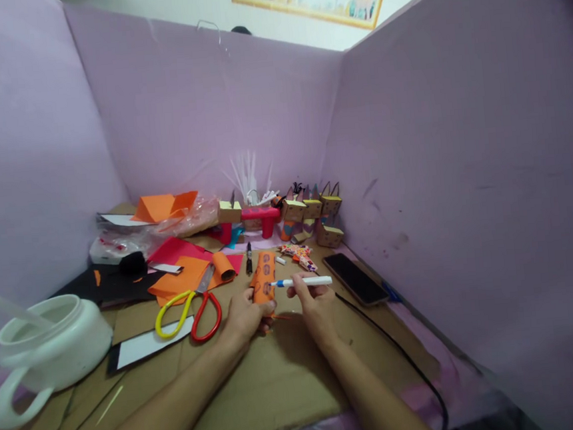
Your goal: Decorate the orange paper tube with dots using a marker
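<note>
Two hands meet at the lower middle of the frame. The left hand (pixel 248 314) grips the near end of an orange paper piece (pixel 264 277), a narrow strip standing up from the cardboard (pixel 281 383) with dark outlined shapes drawn on its face; what they show is too small to tell. The right hand (pixel 314 301) pinches a white marker (pixel 302 282) lying level, its blue tip touching the strip's right edge.

Left of the hands lie scissors (pixel 194 308) with one yellow and one red handle, resting on orange and white paper. A white jug (pixel 42 350) sits at the far left edge. To the right a dark phone (pixel 355 278) lies flat, and a black cable (pixel 404 358) runs down toward the bottom edge. Small paper boxes (pixel 310 207) crowd the back, beneath lilac walls (pixel 216 100) closing three sides. Bare cardboard lies open in front of the wrists. No writing can be read anywhere.
</note>
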The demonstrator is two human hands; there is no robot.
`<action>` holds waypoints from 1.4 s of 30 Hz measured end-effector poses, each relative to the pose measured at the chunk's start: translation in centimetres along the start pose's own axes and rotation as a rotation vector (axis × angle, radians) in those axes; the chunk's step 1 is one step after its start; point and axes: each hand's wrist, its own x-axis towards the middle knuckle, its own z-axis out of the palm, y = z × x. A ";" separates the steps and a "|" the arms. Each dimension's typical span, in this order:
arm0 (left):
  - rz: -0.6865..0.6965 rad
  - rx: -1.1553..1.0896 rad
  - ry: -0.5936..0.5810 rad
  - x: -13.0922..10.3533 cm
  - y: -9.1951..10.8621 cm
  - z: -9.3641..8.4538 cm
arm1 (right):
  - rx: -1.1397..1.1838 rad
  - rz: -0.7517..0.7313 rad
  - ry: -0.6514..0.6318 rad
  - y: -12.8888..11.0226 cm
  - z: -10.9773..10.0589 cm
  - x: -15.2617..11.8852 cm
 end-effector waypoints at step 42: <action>0.006 -0.097 0.036 0.0 0.2 0.0 | -0.086 -0.073 -0.118 0.2 -0.4 -0.1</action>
